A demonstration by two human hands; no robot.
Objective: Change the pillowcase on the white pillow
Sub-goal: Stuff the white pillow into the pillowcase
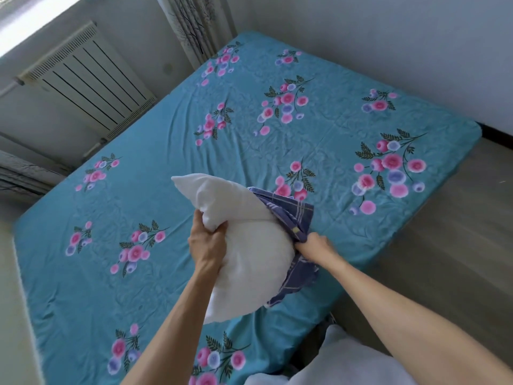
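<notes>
Floral bed (277, 134), left grip (206, 245) clutching pillow (249, 245), right grip (313, 243) pinching half-hidden pillowcase (291, 215)

Pillow (244, 245) above bed (319, 134) (pillowcase (291, 215) at its right); radiator (88, 79) behind.

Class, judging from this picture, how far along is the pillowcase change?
Done: most of the white pillow is already bare. In hand: the left hand grips the pillow while the right hand pinches the blue checked pillowcase, which covers only its far side. Left: freeing that side and fitting a fresh case, none clearly visible.
</notes>
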